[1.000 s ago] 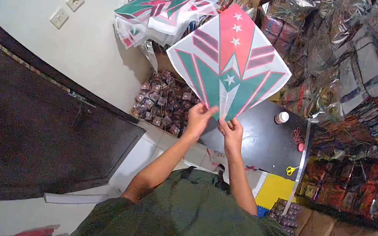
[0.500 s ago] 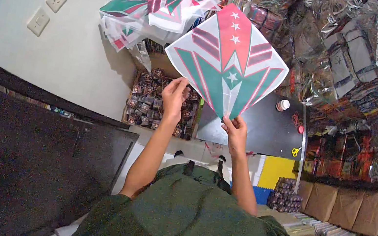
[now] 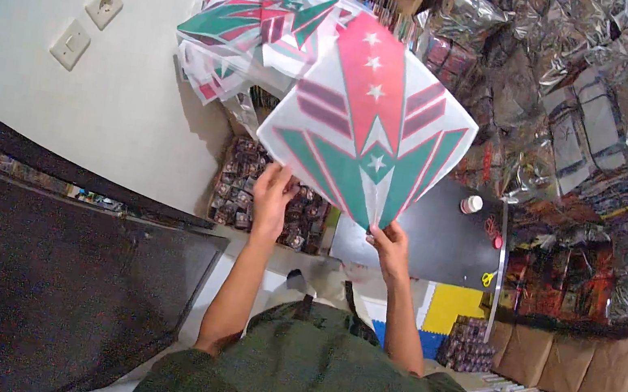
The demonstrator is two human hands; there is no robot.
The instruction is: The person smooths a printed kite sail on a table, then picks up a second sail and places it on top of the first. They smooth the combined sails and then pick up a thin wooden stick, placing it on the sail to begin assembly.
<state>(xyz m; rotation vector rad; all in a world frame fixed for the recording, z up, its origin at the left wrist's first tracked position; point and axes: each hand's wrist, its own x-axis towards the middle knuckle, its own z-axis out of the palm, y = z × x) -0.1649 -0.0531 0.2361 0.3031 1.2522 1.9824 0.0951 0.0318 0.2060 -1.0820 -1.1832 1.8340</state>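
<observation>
Nearest, below both hands, a dark green shirt (image 3: 318,377) is seen. The lower tip of a diamond-shaped sheet (image 3: 376,128), printed in red, green and white, is pinched by the right hand (image 3: 388,245), whose grip is narrow, thumb against fingers. The left hand (image 3: 275,190) is held at the sheet's lower left edge, its fingers bent; whether the edge is touched or gripped there cannot be made out. Almost all of the sheet is spread beyond the right grip, away from the body, so it is supported chiefly from that one tip. Its middle axis, marked by white stars, is directed up and away from the right grip and tilted a little to the left at the far corner. Of the two side corners, the left one is placed just above the left hand, the right one is unheld. Past the hands, a dark table (image 3: 420,250) is partly hidden by the sheet, with yellow scissors (image 3: 487,279) and a white-capped bottle (image 3: 471,204) set toward its right edge. Small packets (image 3: 232,191) are massed beside the left hand. Farther off, a loose pile of similarly printed sheets (image 3: 226,26) is overlapped in view by the held one; whether they touch is unclear
</observation>
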